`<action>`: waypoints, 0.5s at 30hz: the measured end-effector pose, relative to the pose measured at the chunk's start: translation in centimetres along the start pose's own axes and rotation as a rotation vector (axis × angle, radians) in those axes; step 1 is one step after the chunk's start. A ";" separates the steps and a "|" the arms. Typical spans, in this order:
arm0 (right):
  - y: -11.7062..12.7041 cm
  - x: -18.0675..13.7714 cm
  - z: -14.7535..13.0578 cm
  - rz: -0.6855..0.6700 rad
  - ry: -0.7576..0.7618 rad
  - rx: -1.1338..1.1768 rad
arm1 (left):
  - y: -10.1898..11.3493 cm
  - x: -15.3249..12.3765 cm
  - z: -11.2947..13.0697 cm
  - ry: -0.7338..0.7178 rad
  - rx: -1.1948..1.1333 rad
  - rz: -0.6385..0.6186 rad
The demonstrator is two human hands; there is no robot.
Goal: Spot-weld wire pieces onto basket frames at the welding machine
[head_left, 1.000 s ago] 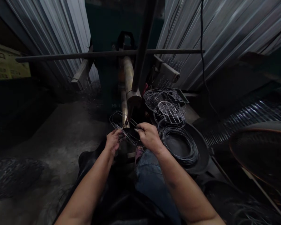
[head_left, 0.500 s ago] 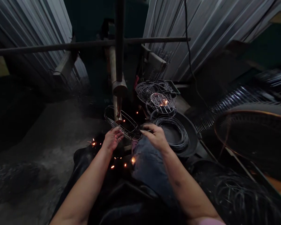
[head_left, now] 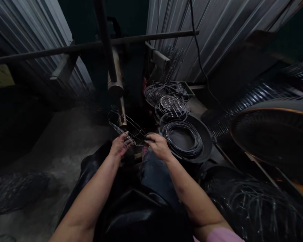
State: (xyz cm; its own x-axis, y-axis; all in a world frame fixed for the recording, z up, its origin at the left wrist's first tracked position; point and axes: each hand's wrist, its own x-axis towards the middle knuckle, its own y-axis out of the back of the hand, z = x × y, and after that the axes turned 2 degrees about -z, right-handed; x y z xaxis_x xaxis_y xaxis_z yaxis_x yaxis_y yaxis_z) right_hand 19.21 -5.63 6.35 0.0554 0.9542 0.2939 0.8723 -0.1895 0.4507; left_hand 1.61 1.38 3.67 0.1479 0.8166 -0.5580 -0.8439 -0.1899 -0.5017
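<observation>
Both hands (head_left: 119, 145) forward, at wire frame (head_left: 120, 130)

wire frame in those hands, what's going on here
A person holds a wire frame between the left hand and right hand, by the lower end of a brass-coloured post. It is too dark to tell whether they touch. To the right, a wire coil lies in a dark pan.

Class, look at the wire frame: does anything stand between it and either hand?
Nothing visible does: the left hand and the right hand both meet the near side of the wire frame.
</observation>
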 end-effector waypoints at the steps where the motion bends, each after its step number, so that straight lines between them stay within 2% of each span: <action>1: -0.1 -0.1 0.3 -0.005 0.000 0.016 | -0.1 -0.1 0.0 0.001 -0.001 0.004; 6: -0.8 -0.6 0.6 0.058 0.077 0.079 | -0.5 -0.9 0.3 0.019 -0.001 -0.002; 10: -0.9 -0.5 -1.0 0.047 0.183 0.094 | -0.4 -1.7 0.7 0.059 -0.014 -0.026; 15: -1.4 1.2 -3.5 0.029 0.185 0.067 | 0.0 -1.5 1.4 0.156 -0.071 -0.027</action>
State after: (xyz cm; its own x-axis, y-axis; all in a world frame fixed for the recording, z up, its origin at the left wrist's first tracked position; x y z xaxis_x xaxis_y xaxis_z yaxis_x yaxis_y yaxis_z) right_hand 16.32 -5.08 9.04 -0.0044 0.8885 0.4589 0.9024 -0.1942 0.3846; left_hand 0.69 0.91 5.40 0.2531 0.7286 -0.6364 -0.8009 -0.2112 -0.5603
